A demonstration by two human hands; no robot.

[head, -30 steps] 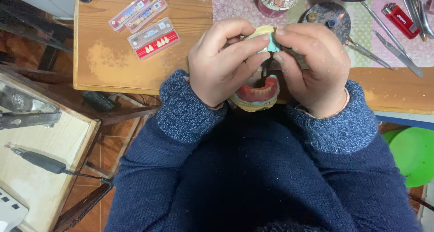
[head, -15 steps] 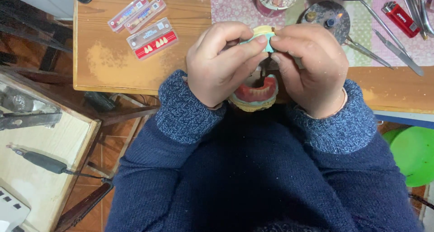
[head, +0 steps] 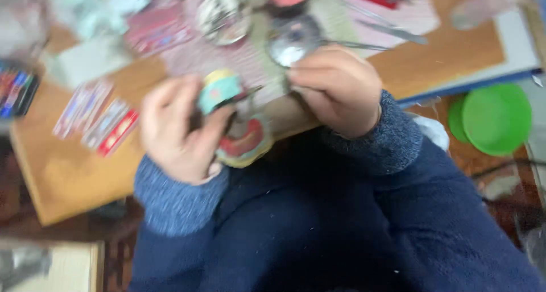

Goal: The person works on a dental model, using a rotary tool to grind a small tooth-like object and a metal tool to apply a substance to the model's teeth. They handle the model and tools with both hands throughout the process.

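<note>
The view is blurred by head motion. My left hand grips a denture model with red wax gums on a yellowish base, and a pale teal-and-yellow piece sits at its fingertips. My right hand is closed beside it, a little apart, holding a thin dark metal tool whose tip points at the teal piece. Both hands hover over the near edge of the wooden table. Dark blue sleeves cover both forearms.
Flat red and pink cards of teeth lie at the table's left. Round metal dishes, metal instruments and a patterned mat sit behind the hands. A green lid-like object lies on the floor at the right.
The view has swung and tilted, blurring everything. My hands have come apart: the right one has drawn off to the right, and the teal piece and model stay with the left.
</note>
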